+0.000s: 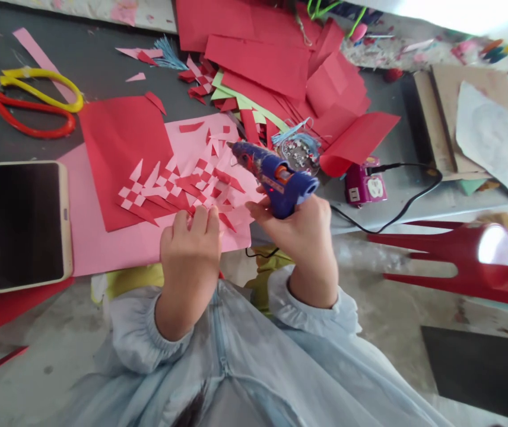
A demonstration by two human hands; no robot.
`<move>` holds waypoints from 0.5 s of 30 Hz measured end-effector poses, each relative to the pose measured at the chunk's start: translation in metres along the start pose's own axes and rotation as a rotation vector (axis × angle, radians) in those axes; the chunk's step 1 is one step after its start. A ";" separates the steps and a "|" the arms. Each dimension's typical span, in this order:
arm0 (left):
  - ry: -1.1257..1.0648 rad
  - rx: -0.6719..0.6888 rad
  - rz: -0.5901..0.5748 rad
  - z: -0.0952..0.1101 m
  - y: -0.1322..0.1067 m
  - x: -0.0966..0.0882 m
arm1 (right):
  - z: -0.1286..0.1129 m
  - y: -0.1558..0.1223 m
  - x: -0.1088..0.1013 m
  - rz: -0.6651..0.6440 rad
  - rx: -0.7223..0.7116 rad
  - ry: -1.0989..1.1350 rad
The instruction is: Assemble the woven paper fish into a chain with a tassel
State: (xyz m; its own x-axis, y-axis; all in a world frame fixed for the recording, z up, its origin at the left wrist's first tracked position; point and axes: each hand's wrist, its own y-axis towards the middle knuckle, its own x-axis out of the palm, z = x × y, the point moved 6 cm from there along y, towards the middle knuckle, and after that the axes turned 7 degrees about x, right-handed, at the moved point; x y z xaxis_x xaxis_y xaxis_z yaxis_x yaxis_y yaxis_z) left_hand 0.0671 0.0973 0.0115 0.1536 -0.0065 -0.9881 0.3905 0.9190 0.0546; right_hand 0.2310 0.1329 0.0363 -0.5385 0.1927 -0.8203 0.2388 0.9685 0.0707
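Observation:
My right hand (pixel 302 234) is closed round the handle of a blue glue gun (pixel 272 178), whose nozzle points left over a woven piece of red and pink paper strips (pixel 178 190). That piece lies on a pink sheet (pixel 102 249) beside a red sheet (pixel 116 148). My left hand (pixel 191 243) rests on the near edge of the woven piece, fingers curled down and pressing on it. Loose red strip ends stick out around the weave.
A phone (pixel 29 225) lies at the left, red and yellow scissors (pixel 35 101) behind it. A pile of red paper (pixel 289 65) fills the back. A pink power box (pixel 365 187) with a black cable sits right, near cardboard (pixel 459 112). A red stool (pixel 459 261) stands by the table.

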 end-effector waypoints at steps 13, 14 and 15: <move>0.060 -0.022 -0.035 0.005 0.000 0.007 | 0.035 0.005 -0.014 -0.211 0.090 0.474; 0.075 -0.020 -0.041 0.006 0.001 0.007 | 0.037 0.005 -0.014 -0.226 0.105 0.507; 0.090 -0.019 -0.044 0.006 0.001 0.007 | 0.038 0.005 -0.014 -0.235 0.117 0.535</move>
State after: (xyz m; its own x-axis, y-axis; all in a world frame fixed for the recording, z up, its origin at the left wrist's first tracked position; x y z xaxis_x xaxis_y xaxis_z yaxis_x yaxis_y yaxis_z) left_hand 0.0741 0.0958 0.0057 0.0546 -0.0124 -0.9984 0.3775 0.9260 0.0092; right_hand 0.2707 0.1295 0.0264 -0.9127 0.0574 -0.4046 0.1351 0.9768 -0.1661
